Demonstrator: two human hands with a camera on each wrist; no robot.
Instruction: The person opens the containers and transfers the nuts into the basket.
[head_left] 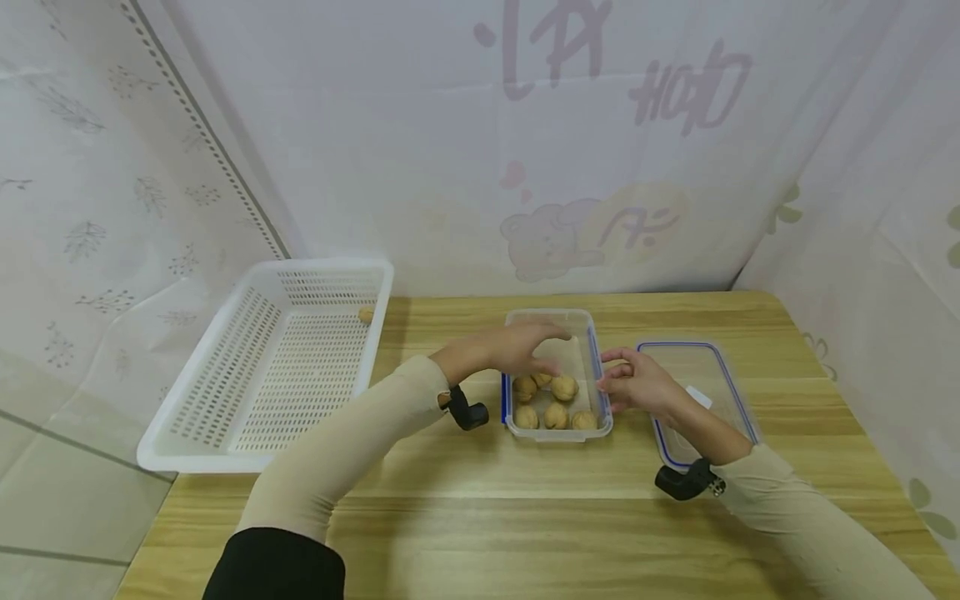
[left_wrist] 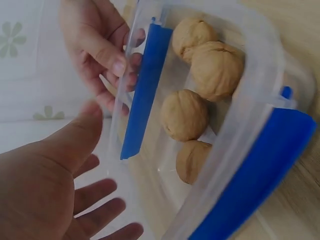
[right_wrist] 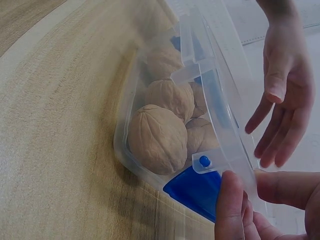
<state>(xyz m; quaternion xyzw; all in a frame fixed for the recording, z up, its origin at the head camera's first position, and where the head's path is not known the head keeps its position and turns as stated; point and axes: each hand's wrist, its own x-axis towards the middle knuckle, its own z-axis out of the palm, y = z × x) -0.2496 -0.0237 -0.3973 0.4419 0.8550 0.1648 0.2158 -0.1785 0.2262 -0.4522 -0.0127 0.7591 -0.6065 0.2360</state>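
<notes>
A clear plastic food container [head_left: 558,436] with blue side latches stands on the table and holds several walnuts [head_left: 564,387]. They lie mostly in its near half. Over the container's far part hovers my left hand [head_left: 517,346], fingers spread and holding nothing; the left wrist view shows its palm [left_wrist: 40,185] apart from the walnuts. At the container's right side, my right hand [head_left: 641,383] pinches the rim between thumb and fingers, seen close in the right wrist view above a blue latch [right_wrist: 195,192].
To the left, a white plastic basket [head_left: 378,350] contains one walnut [head_left: 366,315] by its right wall. The clear lid [head_left: 678,358] with a blue seal lies right of the container, partly under my right forearm. Patterned cloth [head_left: 420,167] hangs behind the wooden table [head_left: 480,542].
</notes>
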